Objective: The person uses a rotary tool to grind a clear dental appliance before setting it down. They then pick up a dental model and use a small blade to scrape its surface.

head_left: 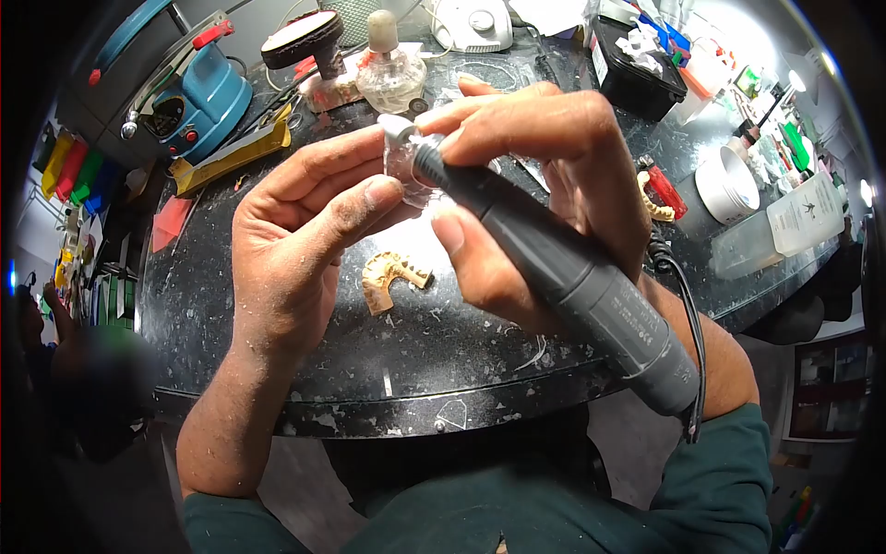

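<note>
My right hand [586, 157] is wrapped around a dark grey rotary handpiece [563, 254], which slants down to the right with its cord at the rear end. My left hand [309, 208] pinches a small clear plastic piece [399, 168] between thumb and fingers. The front of the handpiece meets this clear piece, and a pale rounded tip [397, 127] shows at its upper edge. Both hands are held close together over the table. Below them a yellowish dental plaster model [388, 277] lies on the tabletop.
Across the dusty black table [231, 342] stand a glass bottle [392, 78], a blue machine [208, 102], a black box [632, 69] and a white control unit [472, 23]. To the right are a white tub [726, 185], a plastic bottle [780, 226] and another plaster model [657, 203].
</note>
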Available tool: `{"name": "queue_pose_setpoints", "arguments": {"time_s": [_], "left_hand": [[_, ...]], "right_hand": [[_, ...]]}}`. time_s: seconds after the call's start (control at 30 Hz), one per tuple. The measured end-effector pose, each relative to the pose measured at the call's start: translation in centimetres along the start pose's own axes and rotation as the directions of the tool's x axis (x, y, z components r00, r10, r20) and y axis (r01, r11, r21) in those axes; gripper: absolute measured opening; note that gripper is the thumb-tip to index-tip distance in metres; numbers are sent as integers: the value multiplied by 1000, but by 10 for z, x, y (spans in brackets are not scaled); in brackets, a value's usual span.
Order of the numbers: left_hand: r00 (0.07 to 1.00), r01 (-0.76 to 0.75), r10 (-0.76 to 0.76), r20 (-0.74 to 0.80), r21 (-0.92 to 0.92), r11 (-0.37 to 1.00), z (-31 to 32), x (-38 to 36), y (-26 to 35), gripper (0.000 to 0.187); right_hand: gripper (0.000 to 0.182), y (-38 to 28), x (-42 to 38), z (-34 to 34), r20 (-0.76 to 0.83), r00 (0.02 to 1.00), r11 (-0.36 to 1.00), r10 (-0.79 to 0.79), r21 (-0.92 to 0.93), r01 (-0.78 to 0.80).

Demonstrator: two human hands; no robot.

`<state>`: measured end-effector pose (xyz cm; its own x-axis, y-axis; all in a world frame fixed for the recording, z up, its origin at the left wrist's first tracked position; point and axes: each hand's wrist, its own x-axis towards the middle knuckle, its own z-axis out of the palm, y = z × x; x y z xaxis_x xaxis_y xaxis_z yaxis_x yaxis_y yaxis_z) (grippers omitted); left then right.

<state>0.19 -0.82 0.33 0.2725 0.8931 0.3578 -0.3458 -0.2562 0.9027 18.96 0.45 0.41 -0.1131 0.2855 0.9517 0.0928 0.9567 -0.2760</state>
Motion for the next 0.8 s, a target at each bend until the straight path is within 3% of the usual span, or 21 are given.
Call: {"name": "queue_pose_setpoints", "arguments": {"time_s": [0.17, 0.37, 0.47, 0.8], "left_hand": [[1000, -2, 2, -13, -21, 1000, -2, 0, -3, 33], [996, -2, 0, -91, -21, 1000, 3, 0, -1, 34], [1000, -5, 5, -29, 11, 1000, 1, -1, 0, 34], [997, -21, 26, -75, 67, 998, 0, 1, 0, 35]], "right_hand": [[37, 1, 1, -5, 88, 995, 995, -44, -81, 51], [37, 0, 2, -6, 71, 996, 994, -51, -95, 58], [46, 2, 0, -14, 201, 979, 998, -29, -41, 38], [46, -2, 0, -13, 228, 973, 1000, -12, -14, 15]]}}
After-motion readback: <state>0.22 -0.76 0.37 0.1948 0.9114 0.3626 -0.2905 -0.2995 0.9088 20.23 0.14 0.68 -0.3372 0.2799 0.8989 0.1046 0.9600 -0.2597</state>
